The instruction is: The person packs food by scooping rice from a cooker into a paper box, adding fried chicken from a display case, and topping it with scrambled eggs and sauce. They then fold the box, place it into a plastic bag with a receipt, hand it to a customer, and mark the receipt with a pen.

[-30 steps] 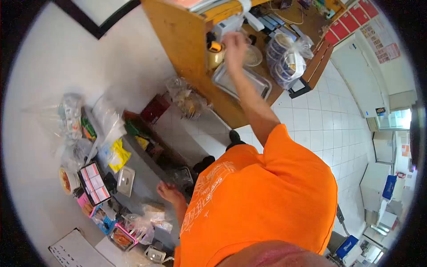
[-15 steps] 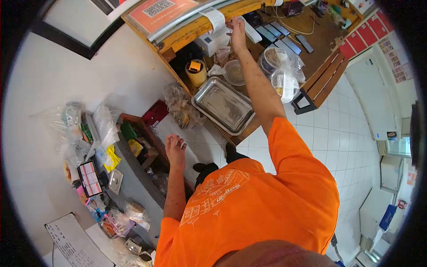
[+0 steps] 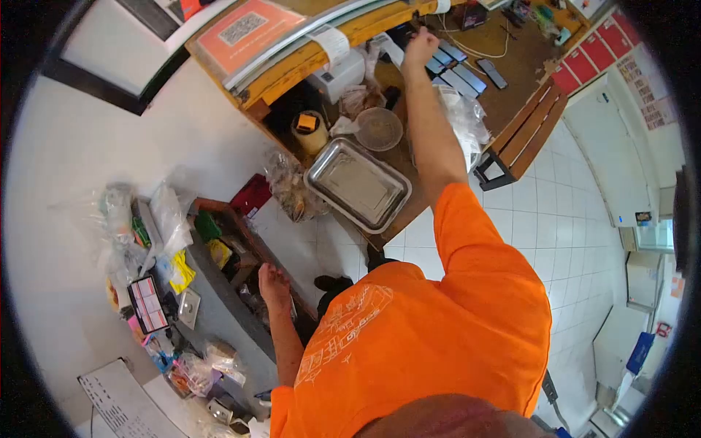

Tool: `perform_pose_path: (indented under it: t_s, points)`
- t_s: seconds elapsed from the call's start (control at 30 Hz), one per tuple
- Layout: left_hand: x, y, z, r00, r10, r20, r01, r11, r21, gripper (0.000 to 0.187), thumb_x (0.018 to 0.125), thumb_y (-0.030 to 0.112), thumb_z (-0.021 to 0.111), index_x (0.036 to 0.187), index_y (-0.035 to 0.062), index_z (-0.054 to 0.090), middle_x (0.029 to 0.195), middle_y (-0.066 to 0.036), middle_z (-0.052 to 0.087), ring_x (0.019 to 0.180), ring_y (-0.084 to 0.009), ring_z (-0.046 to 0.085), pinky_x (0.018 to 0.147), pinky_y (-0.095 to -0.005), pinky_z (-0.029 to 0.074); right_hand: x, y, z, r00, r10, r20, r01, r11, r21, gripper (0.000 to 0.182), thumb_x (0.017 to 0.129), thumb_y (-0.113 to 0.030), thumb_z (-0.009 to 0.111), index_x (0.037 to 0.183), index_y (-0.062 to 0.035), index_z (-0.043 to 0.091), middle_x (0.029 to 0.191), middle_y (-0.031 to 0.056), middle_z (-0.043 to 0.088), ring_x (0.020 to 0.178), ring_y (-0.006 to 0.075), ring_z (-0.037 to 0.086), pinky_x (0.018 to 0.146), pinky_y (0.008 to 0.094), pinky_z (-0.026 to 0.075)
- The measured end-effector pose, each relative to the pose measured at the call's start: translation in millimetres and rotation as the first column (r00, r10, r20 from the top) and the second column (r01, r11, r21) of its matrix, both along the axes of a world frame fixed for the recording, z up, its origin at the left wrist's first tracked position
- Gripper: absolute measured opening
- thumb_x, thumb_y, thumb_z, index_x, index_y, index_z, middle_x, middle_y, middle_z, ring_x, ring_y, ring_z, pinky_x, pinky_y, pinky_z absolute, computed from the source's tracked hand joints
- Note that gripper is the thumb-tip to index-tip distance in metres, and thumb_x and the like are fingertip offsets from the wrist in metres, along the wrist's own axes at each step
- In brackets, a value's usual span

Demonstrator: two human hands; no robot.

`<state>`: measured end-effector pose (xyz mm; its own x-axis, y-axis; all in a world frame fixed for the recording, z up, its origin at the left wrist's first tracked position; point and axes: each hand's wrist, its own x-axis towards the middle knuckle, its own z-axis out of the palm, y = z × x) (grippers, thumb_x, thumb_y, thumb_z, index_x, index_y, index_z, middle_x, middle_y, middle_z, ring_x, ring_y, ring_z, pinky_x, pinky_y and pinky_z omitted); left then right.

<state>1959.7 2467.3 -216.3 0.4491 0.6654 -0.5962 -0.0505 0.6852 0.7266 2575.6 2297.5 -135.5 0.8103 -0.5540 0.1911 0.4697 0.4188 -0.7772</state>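
Note:
My right hand point(image 3: 421, 48) reaches over the wooden desk, just below its raised front ledge and beside several phones point(image 3: 467, 79). Its fingers are drawn together; what they hold, if anything, is too small to make out. A white paper strip point(image 3: 389, 51) lies just left of it. My left hand point(image 3: 274, 286) hangs beside the grey counter, loosely curled with nothing visible in it. On the desk corner rests a metal tray point(image 3: 358, 186), with a round clear container point(image 3: 379, 129) behind it. Plastic-bagged containers point(image 3: 461, 117) are partly hidden by my right forearm.
The grey counter point(image 3: 228, 306) at left carries plastic bags, a tablet point(image 3: 148, 304) and a metal lid point(image 3: 188, 308). A slatted wooden stool point(image 3: 527, 135) stands right of the desk. A bag point(image 3: 290, 186) hangs left of the tray.
My right hand has moved right from the paper strips toward the phones, and its fingers have drawn together. My left hand has lowered toward me. The view has shifted slightly.

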Motion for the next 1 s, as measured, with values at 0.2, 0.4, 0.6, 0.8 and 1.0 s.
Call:
perform_pose_path:
  t_s: [0.2,0.4,0.6,0.8,1.0]
  points:
    - [-49.2,-0.2,-19.9,0.994,0.09,-0.065,-0.094,0.994,-0.062,0.02,0.089,0.032,0.06,0.101,0.0183,0.055,0.087,0.005,0.053,0.078,-0.013,0.049,0.068,-0.0311,0.037,129.4,-110.1,-19.6,0.97,0.112,-0.216,-0.114,0.994,0.003,0.021,0.086,-0.017,0.059,0.075,-0.0002,0.056,0.074,0.0106,0.058,0.07,0.0207,0.055,0.066,0.0358,0.043]
    - [-95.1,2.7,-52.3,0.988,0.082,-0.132,-0.102,0.983,-0.151,0.022,0.086,0.037,0.062,0.099,0.0204,0.055,0.093,0.006,0.054,0.085,-0.014,0.05,0.07,-0.0322,0.038,202.2,-137.4,-19.8,0.999,0.042,0.016,-0.026,0.823,-0.567,0.045,0.082,-0.028,0.066,0.115,-0.0002,0.055,0.104,0.0114,0.059,0.097,0.0249,0.055,0.083,0.0347,0.045]
    - [-52.4,-1.2,-16.1,0.989,0.042,-0.142,-0.041,0.999,0.008,0.023,0.089,0.035,0.06,0.102,0.0174,0.056,0.088,0.005,0.055,0.082,-0.0112,0.052,0.069,-0.0295,0.04,129.0,-91.8,5.7,0.993,-0.114,-0.033,0.071,0.795,-0.602,0.035,0.077,-0.013,0.067,0.103,0.0003,0.047,0.106,0.0185,0.054,0.093,0.0279,0.057,0.082,0.0381,0.048]
    - [6.5,-11.2,46.0,0.967,-0.236,-0.093,0.253,0.931,0.264,0.03,0.093,0.028,0.056,0.117,0.0105,0.056,0.106,-0.001,0.059,0.1,-0.0125,0.055,0.081,-0.0281,0.043,-208.4,24.1,51.8,0.938,0.255,-0.235,-0.262,0.965,0.002,0.029,0.086,-0.018,0.061,0.109,-0.003,0.052,0.092,0.0079,0.057,0.081,0.0192,0.054,0.07,0.0319,0.048]
    - [-20.0,18.1,104.6,1.0,0.0,0.011,-0.007,0.721,0.693,0.043,0.089,0.014,0.061,0.128,0.0006,0.049,0.115,-0.008,0.059,0.108,-0.0138,0.052,0.093,-0.0284,0.041,-502.2,142.8,-16.8,-0.048,0.96,-0.274,-0.761,-0.213,-0.613,0.021,0.086,-0.003,0.062,0.106,-0.0015,0.064,0.094,0.0045,0.065,0.082,0.0104,0.058,0.069,0.0228,0.047]
